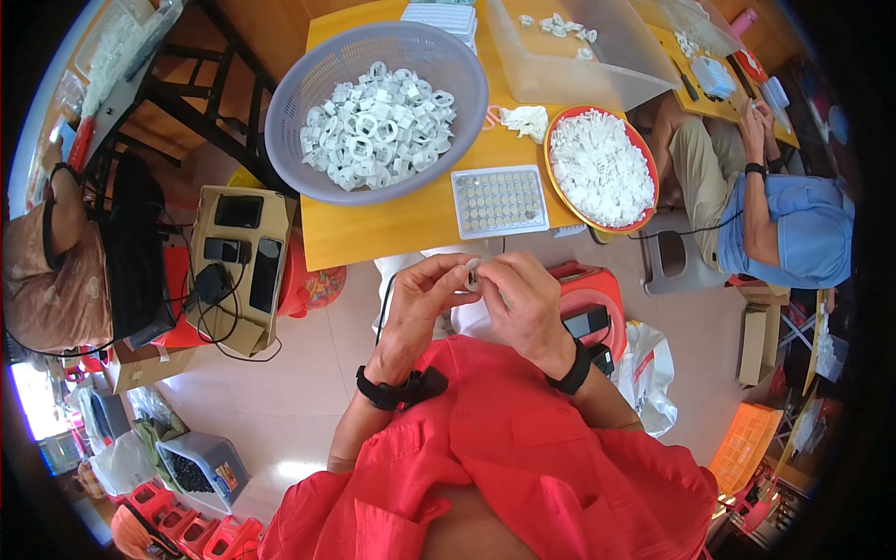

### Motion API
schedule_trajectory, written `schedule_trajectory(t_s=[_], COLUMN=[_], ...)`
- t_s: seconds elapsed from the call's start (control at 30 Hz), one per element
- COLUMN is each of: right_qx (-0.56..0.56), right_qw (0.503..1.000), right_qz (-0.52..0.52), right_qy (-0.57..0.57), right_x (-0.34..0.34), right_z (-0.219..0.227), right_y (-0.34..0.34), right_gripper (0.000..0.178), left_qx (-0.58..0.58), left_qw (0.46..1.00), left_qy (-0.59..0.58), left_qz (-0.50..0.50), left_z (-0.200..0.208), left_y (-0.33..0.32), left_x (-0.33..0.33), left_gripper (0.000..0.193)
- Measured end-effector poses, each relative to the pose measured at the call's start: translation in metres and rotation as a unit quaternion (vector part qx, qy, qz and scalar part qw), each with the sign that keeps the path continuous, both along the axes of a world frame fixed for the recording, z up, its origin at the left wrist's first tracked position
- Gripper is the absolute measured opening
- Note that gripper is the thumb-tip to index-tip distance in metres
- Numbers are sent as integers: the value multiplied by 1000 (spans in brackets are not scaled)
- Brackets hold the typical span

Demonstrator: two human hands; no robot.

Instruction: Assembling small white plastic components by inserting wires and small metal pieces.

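In front of my chest, just off the table's near edge, my left hand point(420, 297) and my right hand point(525, 308) meet. Between their fingertips is a small white plastic part point(472, 272) with a dark spot in it; its exact shape is partly covered by the fingers. Both hands pinch it. Closest beyond them on the yellow table point(350, 241) lies a clear tray point(457, 227) filled with rows of small round silvery discs. A grey colander basket point(283, 126) holds a heap of white ring-shaped plastic parts point(373, 131). To its right, a red-rimmed round tray point(651, 177) is heaped with small white pieces point(602, 166).
A translucent bin point(597, 79) with a few white parts stands at the back, near a crumpled white cloth point(525, 121). At left sits a cardboard box point(252, 336) with phones and cables. Two people work nearby, one at each side. A red stool point(597, 285) is at my right.
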State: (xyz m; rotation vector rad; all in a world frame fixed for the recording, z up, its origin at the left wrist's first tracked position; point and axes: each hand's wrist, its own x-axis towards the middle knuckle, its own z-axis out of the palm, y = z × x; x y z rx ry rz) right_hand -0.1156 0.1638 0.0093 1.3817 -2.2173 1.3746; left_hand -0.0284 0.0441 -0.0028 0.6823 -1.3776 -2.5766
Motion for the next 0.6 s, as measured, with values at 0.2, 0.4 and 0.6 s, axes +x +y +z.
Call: schedule_trajectory(t_s=[0.2,0.4,0.6], right_qx=[-1,-13,0], right_qw=[999,999,999], right_qz=[13,14,34], right_qy=[-37,-30,10], right_x=[-5,-3,-3], right_z=[-2,-1,-2], right_y=[3,4,5], right_gripper=[21,22,23], left_qx=[35,76,-21], left_qw=[999,997,1000], left_qy=[-11,4,13], left_qz=[-9,1,-16], left_z=[-1,0,-2], left_y=[-2,-1,0], left_x=[2,1,4], left_gripper=[22,22,20])
